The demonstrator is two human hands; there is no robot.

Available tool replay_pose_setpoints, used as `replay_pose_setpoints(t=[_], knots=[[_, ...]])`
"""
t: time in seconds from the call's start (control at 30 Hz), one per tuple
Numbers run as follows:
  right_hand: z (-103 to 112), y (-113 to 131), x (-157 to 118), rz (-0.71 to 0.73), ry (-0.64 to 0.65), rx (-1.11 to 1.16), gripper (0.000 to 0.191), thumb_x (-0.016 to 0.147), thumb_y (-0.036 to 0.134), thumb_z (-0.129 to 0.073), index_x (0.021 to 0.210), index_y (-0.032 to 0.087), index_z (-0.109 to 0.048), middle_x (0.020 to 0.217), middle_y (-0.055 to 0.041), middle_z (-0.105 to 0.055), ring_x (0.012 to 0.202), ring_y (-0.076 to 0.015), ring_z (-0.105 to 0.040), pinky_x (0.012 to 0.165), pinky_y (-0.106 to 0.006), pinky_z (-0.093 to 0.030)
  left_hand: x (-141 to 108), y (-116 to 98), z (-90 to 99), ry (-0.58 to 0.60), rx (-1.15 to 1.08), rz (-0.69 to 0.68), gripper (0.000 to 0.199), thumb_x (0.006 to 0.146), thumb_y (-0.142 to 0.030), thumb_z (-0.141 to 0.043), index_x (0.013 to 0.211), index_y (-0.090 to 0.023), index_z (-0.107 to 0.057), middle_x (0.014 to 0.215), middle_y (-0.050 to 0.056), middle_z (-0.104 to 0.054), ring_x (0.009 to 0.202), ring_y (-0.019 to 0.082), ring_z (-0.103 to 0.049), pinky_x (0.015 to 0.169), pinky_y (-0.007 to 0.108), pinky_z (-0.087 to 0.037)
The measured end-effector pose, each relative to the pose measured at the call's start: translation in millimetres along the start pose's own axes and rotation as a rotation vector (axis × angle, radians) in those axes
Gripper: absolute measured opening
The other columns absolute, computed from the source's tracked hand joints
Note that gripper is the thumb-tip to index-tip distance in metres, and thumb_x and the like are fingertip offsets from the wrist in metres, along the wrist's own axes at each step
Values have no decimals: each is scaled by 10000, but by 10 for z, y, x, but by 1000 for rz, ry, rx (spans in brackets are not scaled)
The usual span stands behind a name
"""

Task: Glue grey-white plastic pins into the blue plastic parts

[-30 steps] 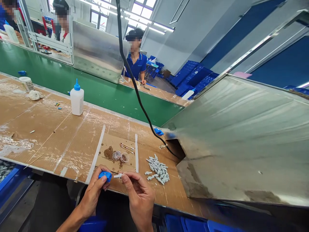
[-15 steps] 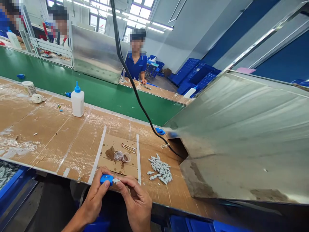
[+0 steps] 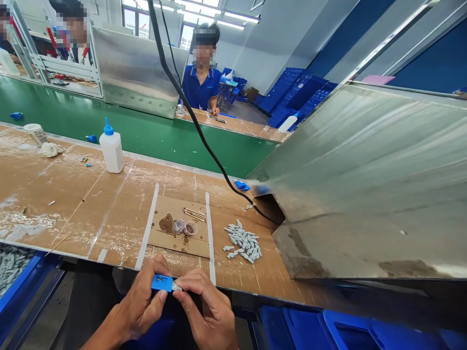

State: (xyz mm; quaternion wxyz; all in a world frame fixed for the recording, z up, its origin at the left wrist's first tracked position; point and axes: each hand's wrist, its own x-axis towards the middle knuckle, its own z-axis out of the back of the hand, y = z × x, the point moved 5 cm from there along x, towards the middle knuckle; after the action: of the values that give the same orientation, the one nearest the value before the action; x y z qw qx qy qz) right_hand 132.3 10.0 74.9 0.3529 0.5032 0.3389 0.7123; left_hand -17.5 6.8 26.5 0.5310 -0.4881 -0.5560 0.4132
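Note:
My left hand point(image 3: 144, 301) grips a small blue block point(image 3: 162, 283) with a slot in its top, just off the table's front edge. A small pale grey piece point(image 3: 176, 287) sticks out of the block's right end, and the thumb and fingertips of my right hand point(image 3: 207, 304) pinch it. Beyond my hands lies a taped cardboard sheet point(image 3: 178, 246), with two small round cups point(image 3: 190, 228), wooden sticks point(image 3: 194, 214) and brown stains on it. To its right is a pile of similar grey pieces point(image 3: 244, 242).
A black cable point(image 3: 204, 138) hangs across the view down to the table. A white bottle point(image 3: 111, 151) stands at the back left. A metal panel point(image 3: 365, 194) borders the right. Across the green belt point(image 3: 146, 126) sits a person point(image 3: 200, 85).
The view has shifted slightly. My hands sit a little lower in the picture, and my right fingers are closer to the blue block, covering more of the grey piece.

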Motion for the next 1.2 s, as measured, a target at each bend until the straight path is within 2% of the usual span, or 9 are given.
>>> replay_pose_setpoints(t=[0.17, 0.27, 0.43, 0.57, 0.63, 0.8, 0.97, 1.1, 1.2], knots=[[7, 45, -44, 14, 27, 100, 296, 864, 13, -640, 1047, 246, -647, 894, -23, -716, 800, -165, -647, 716, -297, -544, -55, -65, 0, 95, 14, -48, 204, 921, -436, -547, 986, -261, -628, 842, 67, -546, 802, 242, -498, 748, 393, -405], [-31, 44, -26, -34, 32, 106, 236, 874, 42, -648, 1007, 237, -657, 877, -23, -712, 795, -163, -652, 711, -291, -546, -63, -118, 16, 24, 21, -40, 224, 920, -465, -550, 964, -263, -638, 824, 58, -552, 769, 231, -490, 727, 381, -395], [78, -4, 96, 39, -116, -82, 219, 876, 101, -682, 1043, 244, -677, 849, 0, -714, 776, -141, -666, 723, -255, -553, 156, -98, 154, -58, 46, 37, 245, 871, -467, -646, 947, -234, -664, 881, 49, -603, 808, 209, -524, 746, 326, -428], [579, -355, 53, -89, -380, -274, 201, 905, 281, -662, 1091, 215, -704, 879, -36, -745, 803, -178, -705, 772, -294, -567, 593, 118, 660, -481, -287, 277, 158, 873, -322, -670, 984, -213, -644, 784, -15, -609, 684, 132, -535, 640, 225, -446], [912, -641, -60, -252, -498, -325, 277, 901, 406, -651, 1068, 196, -721, 905, -60, -757, 831, -203, -719, 785, -312, -569, 905, 181, 858, -561, -392, 346, 66, 913, -204, -560, 919, -179, -621, 783, -11, -623, 642, 110, -568, 624, 212, -483], [1523, -1250, -385, -488, -624, -237, 530, 819, 608, -650, 1099, 164, -726, 959, -109, -775, 906, -269, -739, 846, -373, -586, 1828, 158, 1030, -515, -457, 418, 252, 918, -107, -368, 888, -106, -618, 870, 110, -693, 791, 187, -700, 742, 318, -582], [1695, -1470, -580, -506, -689, -213, 593, 752, 671, -676, 1052, 165, -754, 945, -122, -781, 875, -292, -752, 773, -358, -620, 2517, 79, 929, -452, -434, 299, 380, 991, -324, -360, 1260, -124, -539, 1271, 158, -654, 1106, 220, -663, 899, 365, -559], [1685, -1486, -619, -514, -677, -239, 577, 761, 680, -657, 1043, 188, -763, 918, -114, -783, 845, -290, -755, 738, -342, -624, 2396, 137, 922, -442, -296, 256, 363, 995, -338, -405, 1302, -195, -536, 1421, 122, -584, 1121, 177, -651, 886, 301, -537], [1660, -1474, -607, -524, -676, -246, 580, 767, 690, -641, 1039, 193, -764, 943, -113, -780, 863, -288, -751, 781, -348, -615, 1971, 201, 984, -404, -142, 270, 285, 924, -345, -555, 1123, -166, -654, 1137, 105, -729, 840, 180, -699, 692, 276, -542]])
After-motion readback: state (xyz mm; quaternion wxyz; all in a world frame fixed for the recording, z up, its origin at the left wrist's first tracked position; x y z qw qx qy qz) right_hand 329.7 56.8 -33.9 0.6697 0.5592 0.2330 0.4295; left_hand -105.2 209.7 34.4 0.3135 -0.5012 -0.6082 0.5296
